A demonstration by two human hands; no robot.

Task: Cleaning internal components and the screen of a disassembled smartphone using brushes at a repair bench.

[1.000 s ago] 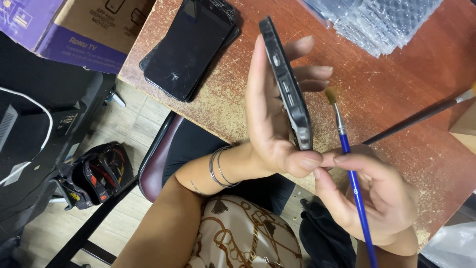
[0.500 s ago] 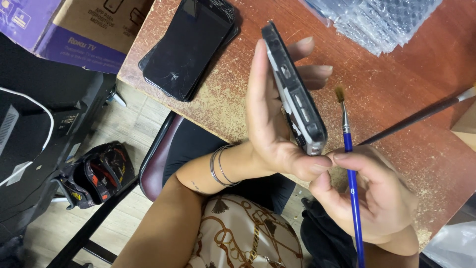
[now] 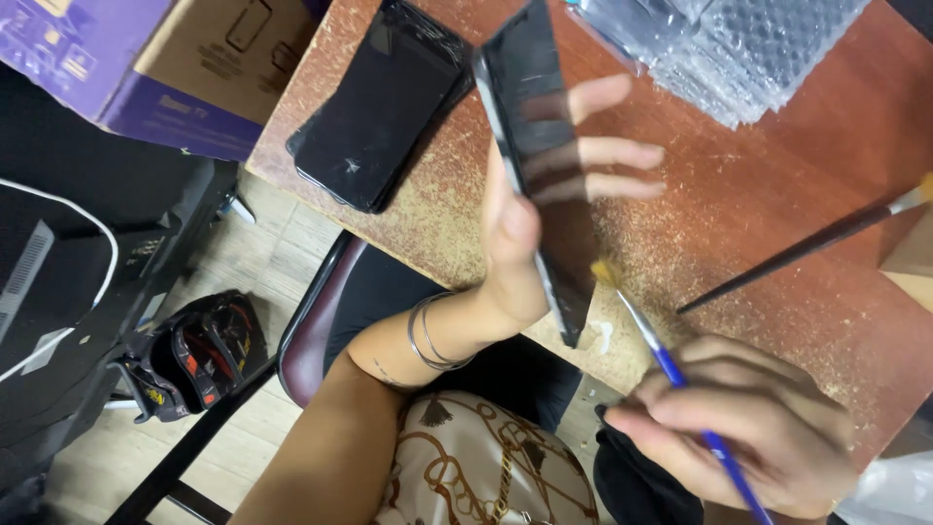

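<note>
My left hand (image 3: 530,214) holds a black phone (image 3: 539,136) upright over the worn red table (image 3: 777,214), its dark glass face turned toward me and fingers spread behind it. My right hand (image 3: 748,428) grips a small blue-handled paintbrush (image 3: 671,374). The brush's yellowish bristle tip (image 3: 604,274) touches the lower right edge of the phone. Thin bangles circle my left wrist (image 3: 432,335).
A second black phone with a cracked screen (image 3: 384,102) lies on the table's left corner. Bubble wrap (image 3: 719,44) sits at the back. A long dark brush (image 3: 807,243) rests at right. A cardboard box (image 3: 165,68), a chair (image 3: 311,331) and a bag (image 3: 199,350) are at left.
The phone has turned from edge-on to showing its glass face. My right hand dropped lower right, and the brush tip now meets the phone's lower edge.
</note>
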